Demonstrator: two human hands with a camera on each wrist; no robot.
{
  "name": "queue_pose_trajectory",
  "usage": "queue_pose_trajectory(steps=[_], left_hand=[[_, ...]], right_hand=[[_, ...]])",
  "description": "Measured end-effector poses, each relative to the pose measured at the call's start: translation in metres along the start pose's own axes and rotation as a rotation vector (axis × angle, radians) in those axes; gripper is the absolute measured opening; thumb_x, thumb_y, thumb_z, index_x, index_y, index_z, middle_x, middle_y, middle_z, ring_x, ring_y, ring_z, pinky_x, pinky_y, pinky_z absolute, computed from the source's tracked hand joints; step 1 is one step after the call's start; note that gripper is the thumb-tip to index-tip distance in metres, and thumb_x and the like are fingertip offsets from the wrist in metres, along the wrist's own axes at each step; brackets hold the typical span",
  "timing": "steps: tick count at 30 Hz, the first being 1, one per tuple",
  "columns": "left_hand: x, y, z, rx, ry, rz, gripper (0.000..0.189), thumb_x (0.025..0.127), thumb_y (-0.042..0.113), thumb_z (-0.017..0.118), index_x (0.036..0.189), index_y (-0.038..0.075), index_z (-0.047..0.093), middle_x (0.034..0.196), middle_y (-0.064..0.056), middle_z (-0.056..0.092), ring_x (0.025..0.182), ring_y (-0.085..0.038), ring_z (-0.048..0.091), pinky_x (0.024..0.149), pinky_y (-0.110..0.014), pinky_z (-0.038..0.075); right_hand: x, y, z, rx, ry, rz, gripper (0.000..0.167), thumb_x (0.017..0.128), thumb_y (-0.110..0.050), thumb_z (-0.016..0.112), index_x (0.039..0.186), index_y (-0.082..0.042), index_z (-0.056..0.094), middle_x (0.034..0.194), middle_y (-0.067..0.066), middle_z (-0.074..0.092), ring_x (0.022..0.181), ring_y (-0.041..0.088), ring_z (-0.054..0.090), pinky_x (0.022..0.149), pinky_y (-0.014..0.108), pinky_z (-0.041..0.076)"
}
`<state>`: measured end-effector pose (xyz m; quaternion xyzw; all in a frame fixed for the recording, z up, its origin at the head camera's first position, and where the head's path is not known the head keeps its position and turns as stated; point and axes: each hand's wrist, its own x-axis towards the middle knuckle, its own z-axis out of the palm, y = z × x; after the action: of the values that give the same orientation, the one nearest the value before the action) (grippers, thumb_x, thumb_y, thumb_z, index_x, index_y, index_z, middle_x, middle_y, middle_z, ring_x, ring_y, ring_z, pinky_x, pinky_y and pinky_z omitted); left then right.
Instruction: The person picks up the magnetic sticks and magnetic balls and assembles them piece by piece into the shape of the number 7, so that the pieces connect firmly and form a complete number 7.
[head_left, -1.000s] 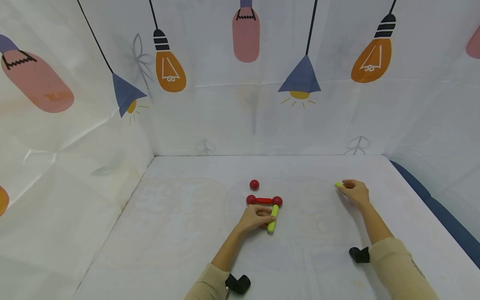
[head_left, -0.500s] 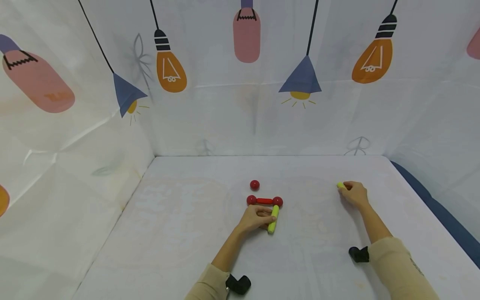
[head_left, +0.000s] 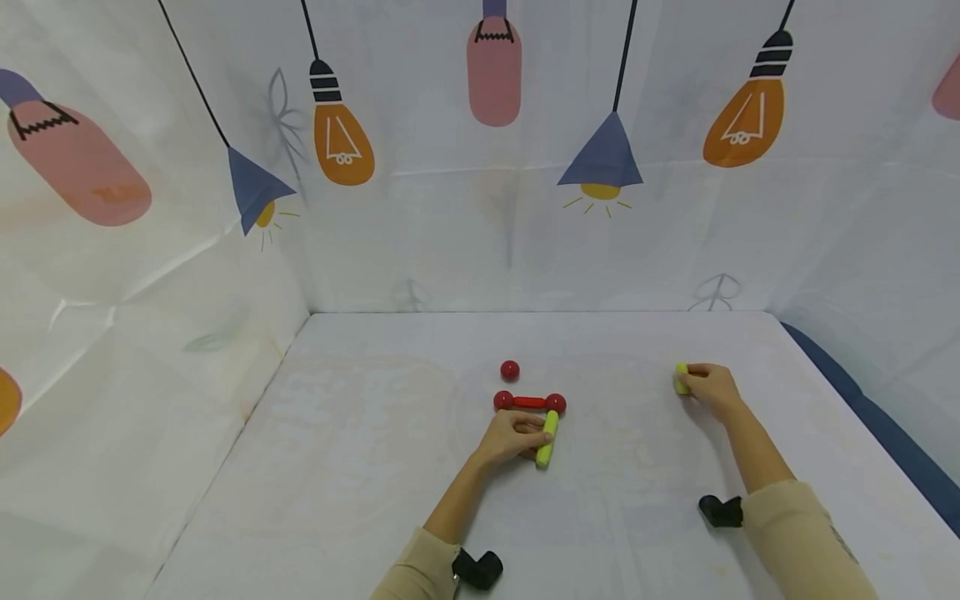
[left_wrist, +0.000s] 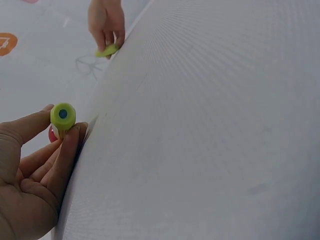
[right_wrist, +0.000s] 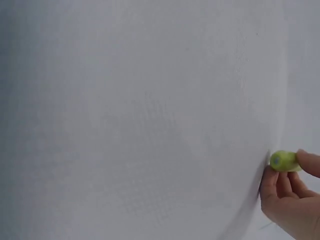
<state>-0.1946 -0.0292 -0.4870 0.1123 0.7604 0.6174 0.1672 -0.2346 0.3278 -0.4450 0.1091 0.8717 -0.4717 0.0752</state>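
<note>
In the head view my left hand (head_left: 510, 437) pinches a yellow-green stick (head_left: 547, 442) between thumb and fingers. Its far end meets a red ball (head_left: 556, 403), which sits at the right end of a short red rod (head_left: 528, 402). Another red ball (head_left: 503, 400) is at that rod's left end. In the left wrist view, the near end of the held stick (left_wrist: 63, 114) shows a blue centre. Well to the right, my right hand (head_left: 712, 387) pinches a second yellow-green stick (head_left: 682, 379); the right wrist view shows this stick (right_wrist: 284, 160) between thumb and fingertips.
A loose red ball (head_left: 510, 371) lies just behind the rod and its balls. Everything lies on a white tabletop (head_left: 360, 467), with a printed curtain (head_left: 450, 242) hanging along its back. Black mounts (head_left: 477, 569) are fixed at both wrists.
The stick in my right hand has turned, from slanting leftward to lying lengthwise away from me. The left hand, its stick and the red pieces have kept their places.
</note>
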Motion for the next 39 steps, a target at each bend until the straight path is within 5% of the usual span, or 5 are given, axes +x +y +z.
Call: queue_pose_trajectory(steps=[5,11,16,23,39], left_hand=[[0.002,-0.004,0.000,-0.005,0.000,-0.005,0.034,0.080,0.016,0.074,0.106,-0.005,0.067,0.084,-0.011,0.072,0.071,-0.018,0.069,0.060,-0.028,0.056],[0.001,-0.003,0.000,0.004,0.002,-0.003,0.034,0.080,0.016,0.074,0.106,-0.005,0.067,0.084,-0.010,0.071,0.070,-0.017,0.068,0.059,-0.027,0.056],[0.001,-0.001,0.000,0.004,0.002,-0.007,0.032,0.082,0.014,0.073,0.107,-0.005,0.067,0.086,-0.014,0.071,0.069,-0.019,0.068,0.060,-0.028,0.056],[-0.003,0.006,0.001,-0.008,-0.003,-0.007,0.031,0.083,0.010,0.071,0.109,-0.007,0.065,0.088,-0.016,0.071,0.068,-0.020,0.068,0.059,-0.028,0.056],[-0.020,0.032,-0.002,-0.019,-0.012,-0.003,0.032,0.084,0.007,0.069,0.109,-0.011,0.063,0.088,-0.019,0.070,0.068,-0.021,0.068,0.061,-0.029,0.056]], right_hand=[[-0.005,-0.003,0.005,0.223,-0.078,0.033,0.061,0.095,-0.013,0.049,0.134,0.024,0.021,0.135,0.042,0.028,0.077,-0.004,0.054,0.074,0.016,0.051],[-0.008,-0.008,0.015,0.405,-0.155,0.044,0.065,0.095,-0.009,0.052,0.135,0.025,0.014,0.120,0.031,0.046,0.077,-0.002,0.059,0.079,0.021,0.053],[-0.010,-0.012,0.023,0.448,-0.186,0.027,0.064,0.094,-0.006,0.053,0.134,0.026,0.015,0.095,0.005,0.059,0.078,0.001,0.062,0.079,0.023,0.053],[-0.016,-0.018,0.034,0.425,-0.234,0.023,0.065,0.094,-0.007,0.054,0.134,0.027,0.015,0.115,0.024,0.052,0.081,0.003,0.063,0.081,0.024,0.053],[-0.024,-0.027,0.059,0.456,-0.321,-0.020,0.060,0.093,-0.004,0.054,0.131,0.029,0.021,0.092,0.003,0.062,0.081,0.007,0.065,0.079,0.024,0.054]])
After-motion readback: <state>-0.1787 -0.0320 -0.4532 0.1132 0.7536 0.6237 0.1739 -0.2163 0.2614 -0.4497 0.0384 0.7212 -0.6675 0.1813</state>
